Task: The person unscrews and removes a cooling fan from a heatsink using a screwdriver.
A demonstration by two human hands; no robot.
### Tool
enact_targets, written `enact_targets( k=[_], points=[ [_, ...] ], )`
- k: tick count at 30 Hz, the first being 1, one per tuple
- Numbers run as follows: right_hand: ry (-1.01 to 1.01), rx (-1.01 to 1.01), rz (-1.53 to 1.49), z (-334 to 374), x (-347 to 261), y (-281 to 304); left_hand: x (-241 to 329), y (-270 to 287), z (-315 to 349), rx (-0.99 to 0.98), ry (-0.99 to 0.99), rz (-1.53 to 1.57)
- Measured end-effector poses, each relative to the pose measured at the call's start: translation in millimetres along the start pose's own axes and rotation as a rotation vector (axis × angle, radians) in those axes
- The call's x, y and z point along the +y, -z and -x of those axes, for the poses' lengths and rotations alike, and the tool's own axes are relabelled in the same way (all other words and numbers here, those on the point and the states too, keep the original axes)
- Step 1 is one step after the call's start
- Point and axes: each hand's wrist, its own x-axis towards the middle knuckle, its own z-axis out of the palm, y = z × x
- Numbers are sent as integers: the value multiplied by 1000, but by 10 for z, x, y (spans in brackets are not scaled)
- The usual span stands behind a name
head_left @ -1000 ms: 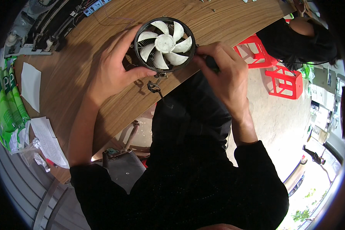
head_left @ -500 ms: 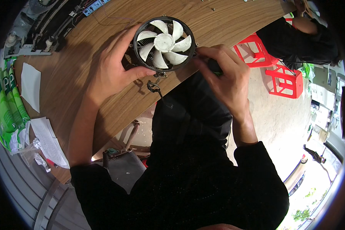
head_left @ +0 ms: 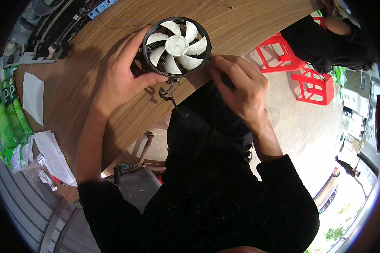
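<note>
A round black-framed cooling fan (head_left: pixel 176 45) with dirty white blades faces up over the table's edge, dark fins showing behind the blades. My left hand (head_left: pixel 124 76) grips it from the left, thumb on the lower rim and fingers round the far side. Below the rim hangs a short black cable (head_left: pixel 166 95), looped near its top. At the fan's lower right, my right hand (head_left: pixel 242 84) is closed, thumb and forefinger pinched close to the rim. What those fingers hold is hidden.
A wooden table (head_left: pixel 71 101) carries dark machine parts (head_left: pixel 46 33) at far left. Green plastic packs (head_left: pixel 10 118), a white sheet (head_left: pixel 33 98) and printed papers (head_left: pixel 55 156) lie left. Red stools (head_left: pixel 314 88) and a seated person in black (head_left: pixel 321 46) are at right.
The fan and both hands have shifted slightly left. Its blades have turned a little. A dark item with a green tint, visible inside my right hand before, is now covered by the fingers.
</note>
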Motion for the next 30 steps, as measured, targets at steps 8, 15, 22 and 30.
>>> enact_targets(
  k=[8,15,22,30],
  points=[
    [24,-49,71,-22,-28,25,16,12,3,-12,25,-10],
    [-103,-111,-177,-52,4,101,0,4,6,-5,18,-11],
    [-289,-117,-339,-94,19,194,27,21,-14,-6,36,-14],
    [-219,136,-237,-445,113,877,-1,4,20,-10,84,34]
  ],
)
